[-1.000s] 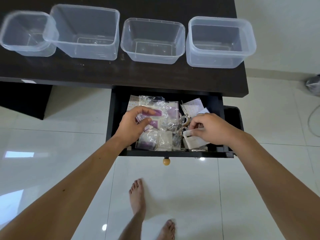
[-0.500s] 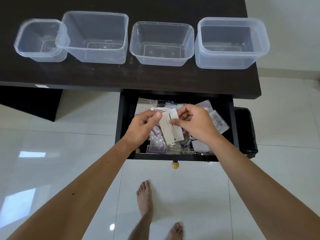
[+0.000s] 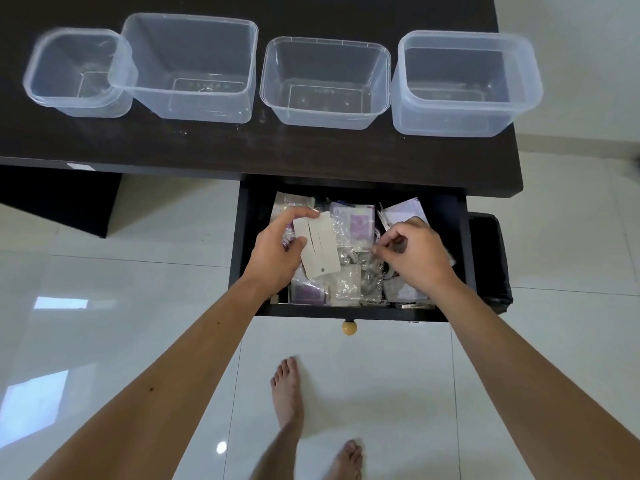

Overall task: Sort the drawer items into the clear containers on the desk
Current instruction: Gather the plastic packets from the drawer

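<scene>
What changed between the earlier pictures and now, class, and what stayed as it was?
The white card passed from the right hand to the left hand, which now holds it alone above the drawer. The right hand let go and went back down among the packets. The four clear containers on the desk are as empty as before, and the drawer remains open.

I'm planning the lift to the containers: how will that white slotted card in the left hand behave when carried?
The white card looks thin but fairly stiff: it stays flat though the left hand pinches only its upper edge. Probably very light, so it could flutter or slip. The two long slits may let it bend or tear there if squeezed.
</scene>
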The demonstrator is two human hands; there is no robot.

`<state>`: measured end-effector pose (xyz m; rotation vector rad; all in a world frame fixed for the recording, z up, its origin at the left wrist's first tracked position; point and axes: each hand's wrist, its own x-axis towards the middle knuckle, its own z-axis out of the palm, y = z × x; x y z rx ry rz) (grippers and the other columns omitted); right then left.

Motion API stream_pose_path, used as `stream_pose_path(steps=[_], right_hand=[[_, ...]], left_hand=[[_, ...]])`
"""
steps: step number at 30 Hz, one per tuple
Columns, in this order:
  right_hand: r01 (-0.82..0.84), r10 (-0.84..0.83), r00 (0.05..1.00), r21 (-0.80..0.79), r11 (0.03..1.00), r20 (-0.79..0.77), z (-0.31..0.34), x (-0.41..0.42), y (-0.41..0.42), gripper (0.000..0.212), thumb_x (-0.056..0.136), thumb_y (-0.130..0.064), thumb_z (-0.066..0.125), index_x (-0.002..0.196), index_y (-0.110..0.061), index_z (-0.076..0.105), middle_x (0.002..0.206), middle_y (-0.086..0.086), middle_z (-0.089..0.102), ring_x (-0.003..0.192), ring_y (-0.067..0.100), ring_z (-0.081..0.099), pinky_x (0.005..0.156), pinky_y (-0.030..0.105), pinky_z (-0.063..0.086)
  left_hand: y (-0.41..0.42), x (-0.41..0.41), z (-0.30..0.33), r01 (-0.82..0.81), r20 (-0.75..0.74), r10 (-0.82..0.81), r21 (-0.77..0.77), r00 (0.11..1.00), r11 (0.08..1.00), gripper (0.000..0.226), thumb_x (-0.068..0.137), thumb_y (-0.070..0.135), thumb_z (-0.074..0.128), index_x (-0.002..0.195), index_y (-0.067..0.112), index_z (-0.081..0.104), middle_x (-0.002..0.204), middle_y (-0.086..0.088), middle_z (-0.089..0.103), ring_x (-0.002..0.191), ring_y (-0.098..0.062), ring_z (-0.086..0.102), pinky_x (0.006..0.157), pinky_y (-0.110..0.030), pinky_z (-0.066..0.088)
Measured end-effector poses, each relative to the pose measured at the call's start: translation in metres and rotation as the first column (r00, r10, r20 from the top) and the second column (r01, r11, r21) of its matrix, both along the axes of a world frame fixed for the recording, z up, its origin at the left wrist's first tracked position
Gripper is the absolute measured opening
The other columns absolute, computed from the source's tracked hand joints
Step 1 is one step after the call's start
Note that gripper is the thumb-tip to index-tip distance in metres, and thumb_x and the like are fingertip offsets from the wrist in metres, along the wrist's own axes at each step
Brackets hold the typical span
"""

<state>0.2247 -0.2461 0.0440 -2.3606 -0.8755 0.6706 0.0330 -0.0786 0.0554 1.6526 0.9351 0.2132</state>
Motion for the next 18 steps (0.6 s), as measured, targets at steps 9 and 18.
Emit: stream_pose_path(steps=[9,18], right_hand=[[0.084,-0.035,0.966,0.185,0.979,-0.258,0.038,0.015,-0.009,0.003,0.099,-0.017,0.071,0.097,-0.018,0.07,0.086,-0.002,0.079,0.073,0.013,0.074,0.076,0.031,0.058],[0.126,-0.01,0.924,0.278,0.952,-0.383,0.053,-0.008,0.017,0.002,0.102,-0.02,0.069,0.1,-0.018,0.069,0.085,0.003,0.075,0.059,0.018,0.071,0.055,0.034,0.056]], left_hand=[[0.004,-0.001,-0.008,-0.055,0.015,0.055,-0.006,0.998,0.998,0.037,0.106,0.0,0.055,0.114,0.028,0.078,0.136,-0.002,0.059,0.105,-0.016,0.069,0.064,-0.013,0.058],[0.0,0.0,0.003,-0.003,0.116,0.023,-0.17,0.993,0.985,0.03,0.105,0.042,0.061,0.116,0.022,0.08,0.109,0.013,0.076,0.102,-0.001,0.071,0.083,-0.012,0.055]])
